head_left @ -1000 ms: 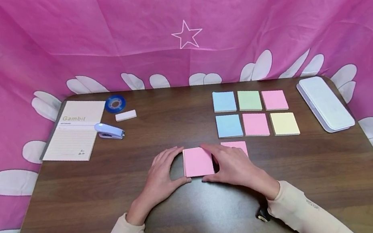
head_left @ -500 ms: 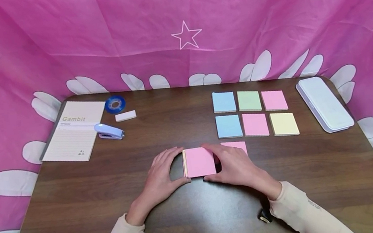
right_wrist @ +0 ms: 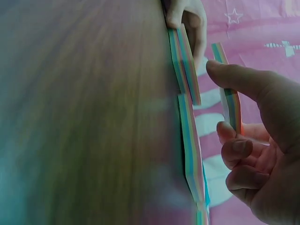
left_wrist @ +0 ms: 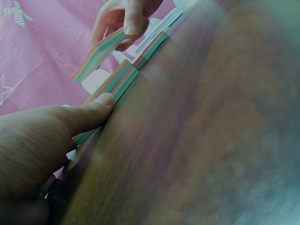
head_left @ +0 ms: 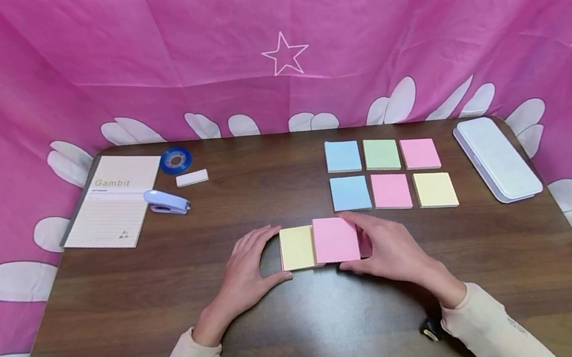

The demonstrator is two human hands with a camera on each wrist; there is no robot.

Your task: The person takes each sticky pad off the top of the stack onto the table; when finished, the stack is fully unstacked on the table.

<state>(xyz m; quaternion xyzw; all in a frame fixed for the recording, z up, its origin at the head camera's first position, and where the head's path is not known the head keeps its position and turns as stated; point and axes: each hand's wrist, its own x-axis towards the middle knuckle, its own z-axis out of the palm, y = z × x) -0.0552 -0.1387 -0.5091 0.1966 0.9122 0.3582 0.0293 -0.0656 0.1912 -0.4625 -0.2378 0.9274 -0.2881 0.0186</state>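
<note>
A pink-topped sticky note pad (head_left: pixel 335 239) is pinched in my right hand (head_left: pixel 395 248), raised off the table. In the right wrist view its striped coloured edge (right_wrist: pixel 232 105) shows between thumb and fingers. My left hand (head_left: pixel 249 265) holds a stack of sticky note pads (head_left: pixel 296 248) by its near and far edges, on the table with yellow on top. The left wrist view shows the thumb on the stack's side (left_wrist: pixel 115 82). Another pad (right_wrist: pixel 190 145) lies beside that stack; the raised pad and right hand hide it in the head view.
Behind the hands lie two blue pads (head_left: pixel 350 193), a green pad (head_left: pixel 381 154), two pink pads (head_left: pixel 391 190) and a yellow pad (head_left: pixel 435 189). A white case (head_left: pixel 498 157) lies right. Notebook (head_left: pixel 112 200), stapler (head_left: pixel 167 201), tape roll (head_left: pixel 176 160) and white eraser (head_left: pixel 192 178) sit left.
My right hand has slid the pink-topped pad off the stack, lifted it and carried it right, uncovering the yellow top below. The left hand has stayed in place on the stack.
</note>
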